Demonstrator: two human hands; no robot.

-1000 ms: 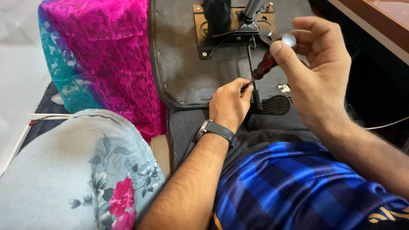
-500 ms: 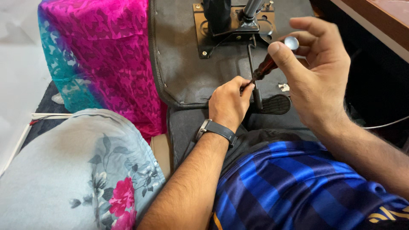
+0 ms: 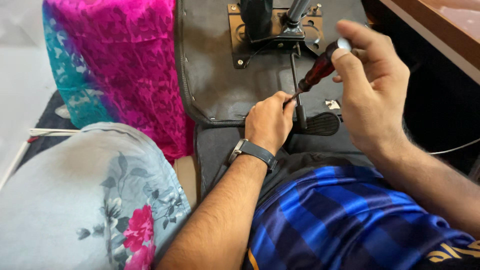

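My right hand (image 3: 372, 90) is closed around the dark red handle of a screwdriver (image 3: 319, 69), thumb near its silver cap. The shaft slants down and left to my left hand (image 3: 267, 122), which pinches the tip with closed fingers beside a thin black lever rod (image 3: 295, 75). The rod ends in a black paddle (image 3: 320, 123). All this lies on the black underside of an upturned chair seat (image 3: 215, 75), below its metal mechanism plate (image 3: 272, 32). A dark watch (image 3: 255, 151) is on my left wrist.
Bright pink and teal fabric (image 3: 135, 65) drapes to the left of the seat. A grey floral cushion (image 3: 75, 200) fills the lower left. A wooden desk edge (image 3: 440, 35) runs along the upper right, with a white cable (image 3: 452, 149) beneath. A small metal clip (image 3: 331, 104) lies on the seat.
My right hand's fingers have shifted slightly on the screwdriver handle, and the handle sits a little higher. My left hand stays at the tip.
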